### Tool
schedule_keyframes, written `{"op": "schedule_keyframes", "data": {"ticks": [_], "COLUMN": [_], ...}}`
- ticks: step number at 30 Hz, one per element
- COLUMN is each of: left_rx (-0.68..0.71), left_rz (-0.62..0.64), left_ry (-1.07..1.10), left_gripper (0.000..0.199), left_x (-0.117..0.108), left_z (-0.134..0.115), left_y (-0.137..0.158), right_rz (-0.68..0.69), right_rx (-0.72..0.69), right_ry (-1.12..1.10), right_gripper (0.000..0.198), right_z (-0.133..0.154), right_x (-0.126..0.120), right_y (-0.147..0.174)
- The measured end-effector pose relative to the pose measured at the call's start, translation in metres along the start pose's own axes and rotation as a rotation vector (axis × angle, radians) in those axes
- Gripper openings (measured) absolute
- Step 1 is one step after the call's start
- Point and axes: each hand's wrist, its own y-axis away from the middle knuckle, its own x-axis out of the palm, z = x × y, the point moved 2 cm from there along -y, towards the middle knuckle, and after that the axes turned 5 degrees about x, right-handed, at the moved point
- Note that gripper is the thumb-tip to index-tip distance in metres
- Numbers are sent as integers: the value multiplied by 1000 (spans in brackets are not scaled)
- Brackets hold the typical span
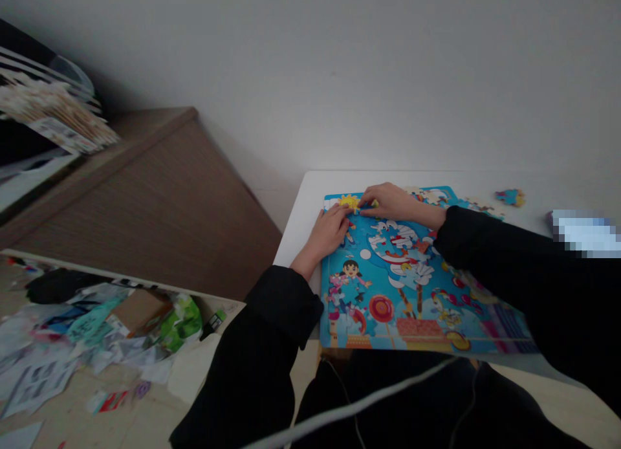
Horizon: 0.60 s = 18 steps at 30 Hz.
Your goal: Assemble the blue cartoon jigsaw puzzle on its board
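A blue cartoon jigsaw puzzle (359, 306) lies on the white table, with many pieces fitted into its board. My left hand (330, 230) rests at the puzzle's upper left, fingers stretched out over the pieces just below a yellow sun (348, 200). To the right of that sun, my right hand (391, 202) reaches in from the side, low over the top edge. Its thumb and fingers are curled together around a small puzzle piece, mostly hidden by the fingers.
Loose pieces (478, 206) lie along the puzzle's upper right, and one joined cluster (511, 197) sits farther right on the table (310, 190). A blurred-out device (585, 233) is at the right edge. A brown cabinet (160, 197) stands left; litter (97, 326) covers the floor.
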Motion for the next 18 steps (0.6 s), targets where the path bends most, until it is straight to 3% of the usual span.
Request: {"op": "schedule_keyframes", "data": {"ticks": [8, 18], "left_rx": [-37, -32], "left_rz": [3, 12], "left_ry": [48, 15], "left_gripper": [40, 37], "left_x": [-2, 0], "left_z": [0, 2], "left_y": [-1, -1], "right_rz": [0, 57], "right_rx": [-22, 82], "right_ry": [3, 57], "right_gripper": [39, 29], "right_z": [3, 12], "right_x": [2, -5], "right_y": [-3, -15]}}
